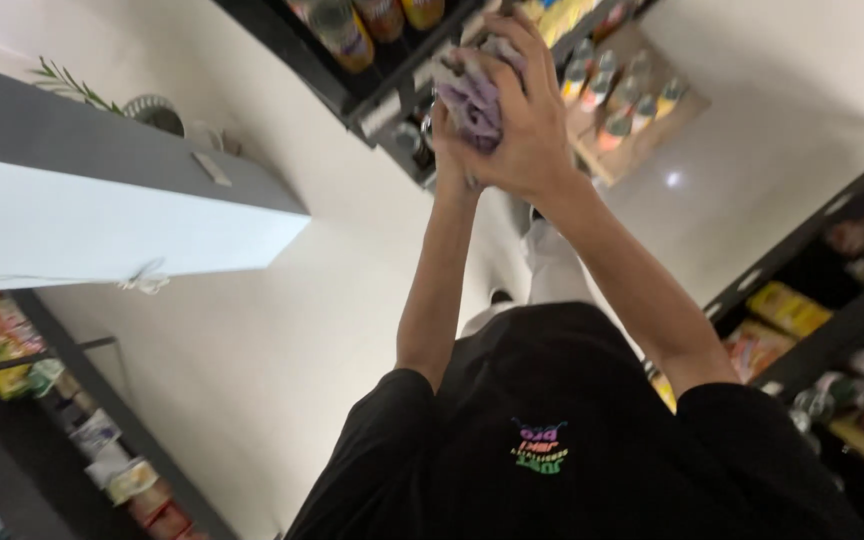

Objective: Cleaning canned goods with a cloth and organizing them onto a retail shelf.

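My right hand (532,125) and my left hand (445,150) are pressed together in front of me, both closed round a crumpled purple cloth (472,95). The right hand covers most of the left, whose fingers are largely hidden. Both bare forearms reach out from my black T-shirt (552,400), which has a small coloured print on the chest. The hands hover right before a black shelf (382,105) holding orange-capped bottles (347,35).
Below the hands are my white trousers (552,265) and a white floor (282,330). A wooden crate of bottles (624,100) stands beyond. Black shelves with packets (787,310) run at right, snack shelves (12,345) at lower left. A grey-white counter (102,215) with a potted plant (152,108) juts in at left.
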